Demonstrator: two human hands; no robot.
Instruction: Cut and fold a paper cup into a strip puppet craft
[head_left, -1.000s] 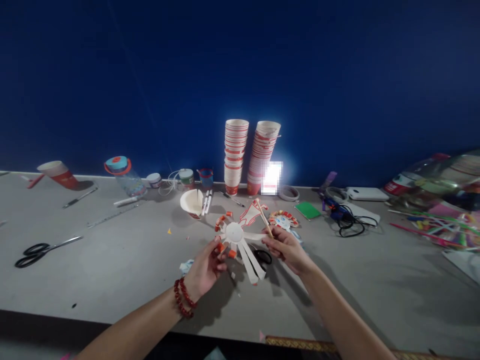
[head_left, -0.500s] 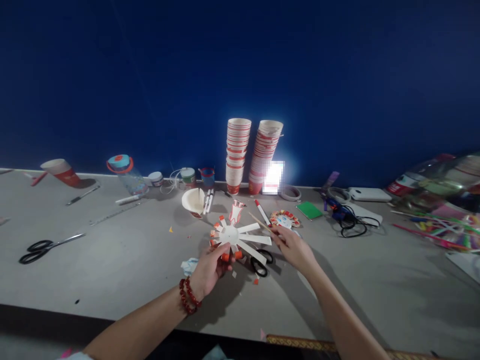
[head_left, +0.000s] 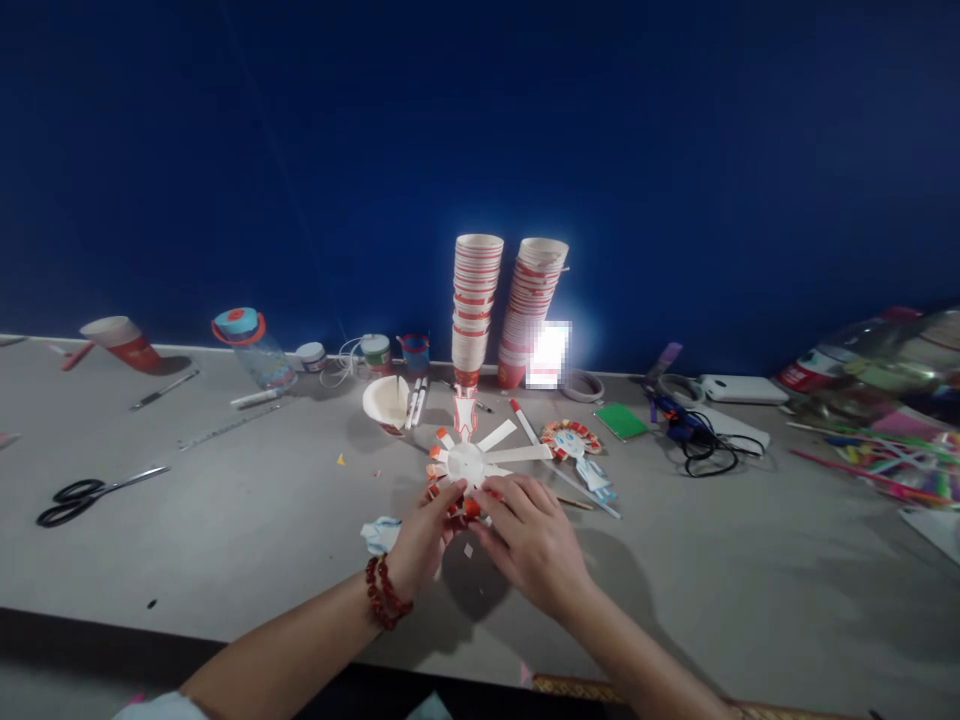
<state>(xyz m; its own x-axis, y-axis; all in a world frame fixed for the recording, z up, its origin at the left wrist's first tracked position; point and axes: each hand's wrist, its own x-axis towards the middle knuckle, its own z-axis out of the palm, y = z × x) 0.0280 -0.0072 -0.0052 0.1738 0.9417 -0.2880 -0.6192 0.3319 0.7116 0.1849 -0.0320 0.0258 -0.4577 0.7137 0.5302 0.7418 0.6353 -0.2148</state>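
A cut-open paper cup [head_left: 465,462], its white base in the middle and strips spread round it like petals, is held above the table. Several strips on its left and lower side are rolled into curls with orange-red outsides; those to the right stay straight. My left hand [head_left: 424,545], with a red bead bracelet, grips its lower left. My right hand [head_left: 536,540] has its fingers closed at the lower right strips; its fingertips are partly hidden. A thin wooden stick [head_left: 576,503] pokes out beyond my right hand; whether it is held or lying cannot be seen.
Two tall paper cup stacks [head_left: 478,300] stand by the blue wall. A finished paper figure [head_left: 574,445] lies to the right, near a green card [head_left: 621,421] and a glue gun with a cable [head_left: 697,430]. Scissors [head_left: 82,495] and a water bottle [head_left: 255,345] are leftward.
My right hand has come left and down from beside the strips onto the cup's lower right. The stick, earlier raised in its fingers, now shows low behind the hand. The cup shifted slightly right.
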